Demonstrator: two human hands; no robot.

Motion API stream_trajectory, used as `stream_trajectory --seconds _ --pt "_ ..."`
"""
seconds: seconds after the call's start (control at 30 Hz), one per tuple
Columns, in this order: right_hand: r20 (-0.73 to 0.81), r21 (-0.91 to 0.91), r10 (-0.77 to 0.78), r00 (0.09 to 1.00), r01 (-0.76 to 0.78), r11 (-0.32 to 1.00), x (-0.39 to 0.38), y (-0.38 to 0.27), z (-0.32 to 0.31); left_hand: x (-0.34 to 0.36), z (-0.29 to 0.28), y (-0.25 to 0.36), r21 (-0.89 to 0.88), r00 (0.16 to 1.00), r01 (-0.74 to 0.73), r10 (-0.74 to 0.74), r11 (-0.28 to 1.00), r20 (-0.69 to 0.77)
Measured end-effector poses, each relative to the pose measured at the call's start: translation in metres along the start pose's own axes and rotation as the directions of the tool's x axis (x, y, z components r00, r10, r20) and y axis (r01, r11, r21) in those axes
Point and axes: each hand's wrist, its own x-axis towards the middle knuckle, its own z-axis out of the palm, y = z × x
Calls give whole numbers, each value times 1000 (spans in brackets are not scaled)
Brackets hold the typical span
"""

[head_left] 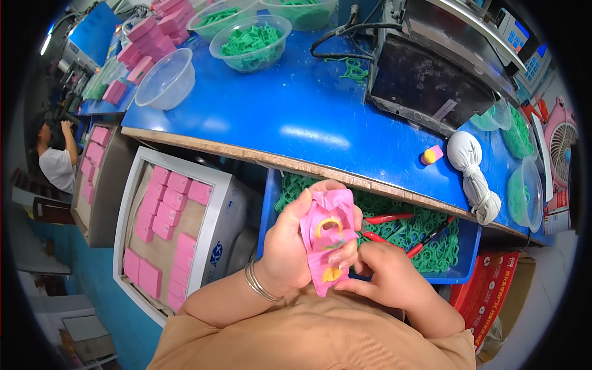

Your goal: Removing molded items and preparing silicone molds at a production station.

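Observation:
My left hand (287, 240) grips a soft pink rubber mould (327, 213), bent open and held upright over my lap. A yellow ring shape (328, 228) shows in its face, with a small green bit below and a yellow patch (333, 274) near the bottom. Close beside it is my right hand (391, 274), fingers curled and thumb at the mould's lower edge; its fingertips are partly hidden. Behind my hands, a blue tray (472, 250) holds many green wax pieces (441, 256). Red-handled pliers (390, 218) lie on them.
A blue table (259, 117) spans the front, with clear plastic bowls (165, 80), a dark machine (431, 80), a white cloth bag (475, 179) and a small pink-and-yellow block (431, 155). Pink blocks (148, 277) sit in a white-framed case at left. A person (58, 157) is farther left.

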Motion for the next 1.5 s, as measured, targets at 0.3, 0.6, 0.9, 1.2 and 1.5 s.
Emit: stream_trajectory --seconds 0.3,0.6,0.9,1.2,1.5 --pt "-405 -5 -341 848 371 929 6 -24 -29 0 6 -9 81 988 43 -30 996 -150" --pt "-415 -247 -450 790 378 892 14 -18 -24 0 1 -11 24 987 105 -101 994 -123" --pt "56 991 315 947 -90 97 7 2 0 2 13 -5 108 965 189 -165 976 -202" --pt "-602 163 -178 779 338 927 3 -3 7 -3 4 -11 177 990 57 -34 983 -135" --pt "-531 -243 -483 697 421 874 11 -19 -3 -6 4 -18 639 943 -175 315 749 -112"
